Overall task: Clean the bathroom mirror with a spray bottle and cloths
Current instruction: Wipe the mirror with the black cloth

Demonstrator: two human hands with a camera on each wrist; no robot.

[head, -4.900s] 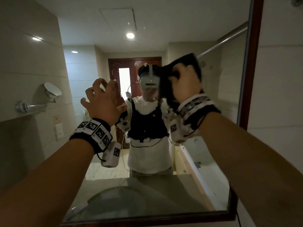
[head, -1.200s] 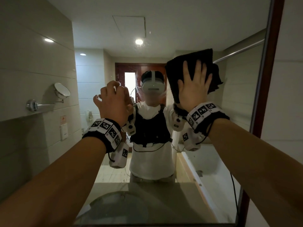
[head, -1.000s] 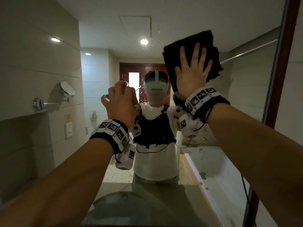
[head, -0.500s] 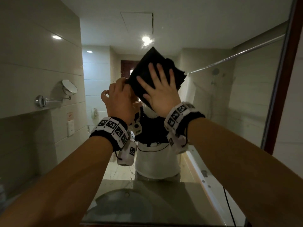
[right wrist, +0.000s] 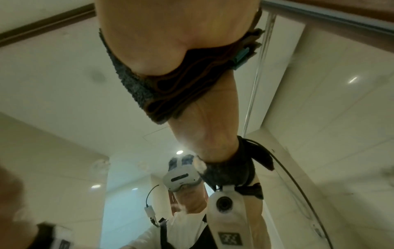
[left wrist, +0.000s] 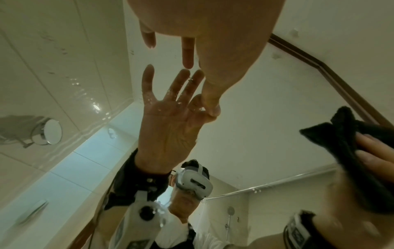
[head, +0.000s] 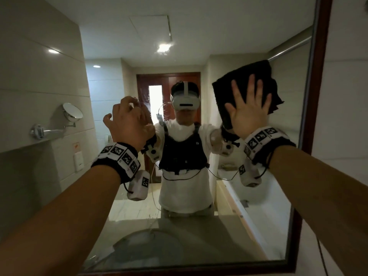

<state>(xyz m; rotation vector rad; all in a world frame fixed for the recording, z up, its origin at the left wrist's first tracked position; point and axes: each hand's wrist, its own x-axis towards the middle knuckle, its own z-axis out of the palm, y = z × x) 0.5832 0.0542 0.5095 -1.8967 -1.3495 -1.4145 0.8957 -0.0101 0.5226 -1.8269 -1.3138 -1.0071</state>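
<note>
The bathroom mirror [head: 199,46] in its dark wooden frame [head: 318,96] fills the head view. My right hand [head: 249,110] lies flat with spread, straight fingers on a folded black cloth [head: 225,92] and presses it to the glass at the upper right, close to the frame. From the right wrist view the cloth [right wrist: 162,94] sits squeezed between palm and glass. My left hand [head: 129,120] is raised at centre left and holds nothing. In the left wrist view its fingertips [left wrist: 187,55] touch the wet glass among droplets [left wrist: 177,97]. No spray bottle is in view.
A round shaving mirror [head: 72,113] on a chrome arm juts from the tiled left wall. The glass reflects a sink basin [head: 149,250] at the bottom and a bathtub [head: 258,206] at the right. The frame's lower rail [head: 179,270] runs along the bottom.
My right hand has swept the cloth from the centre of the glass, beside my left hand, out to the right near the frame. My left hand has stayed in about the same place.
</note>
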